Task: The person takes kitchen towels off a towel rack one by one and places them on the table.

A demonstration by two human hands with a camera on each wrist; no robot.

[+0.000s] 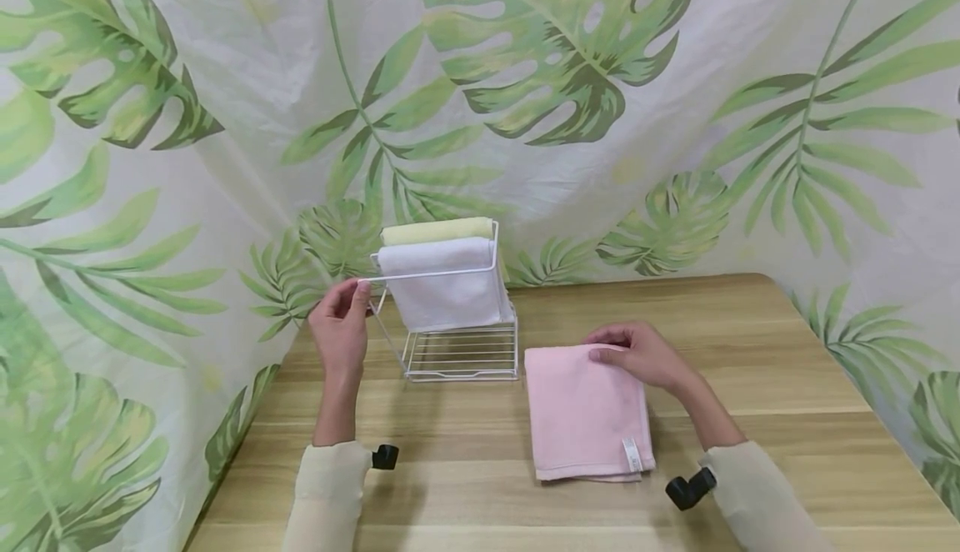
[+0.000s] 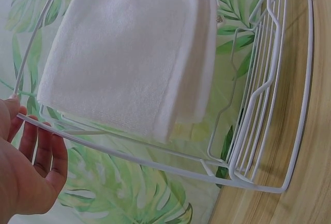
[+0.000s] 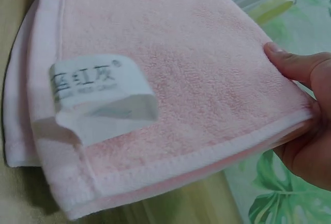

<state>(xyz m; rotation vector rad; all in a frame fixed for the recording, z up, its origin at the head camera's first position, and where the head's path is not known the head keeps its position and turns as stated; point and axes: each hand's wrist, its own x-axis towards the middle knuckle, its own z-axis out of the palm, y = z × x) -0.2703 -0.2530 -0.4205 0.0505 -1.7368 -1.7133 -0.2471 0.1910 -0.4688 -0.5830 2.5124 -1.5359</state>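
My left hand (image 1: 341, 327) pinches the front left corner of a white wire towel rack (image 1: 461, 378), thumb and fingers round the thin bar. Over the rack's upper bars hang a white towel (image 1: 442, 289) and, behind it, a pale yellow towel (image 1: 438, 230). To the right, my right hand (image 1: 641, 356) grips the upper right edge of a folded pink towel (image 1: 581, 414), thumb on top and fingers beneath. In the right wrist view that towel slopes down from the hand, and a white label (image 3: 103, 97) sticks out near its lower corner.
The rack stands toward the back of a wooden table (image 1: 465, 502). A leaf-print curtain (image 1: 570, 160) hangs close behind the table and along its left side. Black wrist cameras (image 1: 690, 488) sit at both cream sleeves (image 1: 326, 485).
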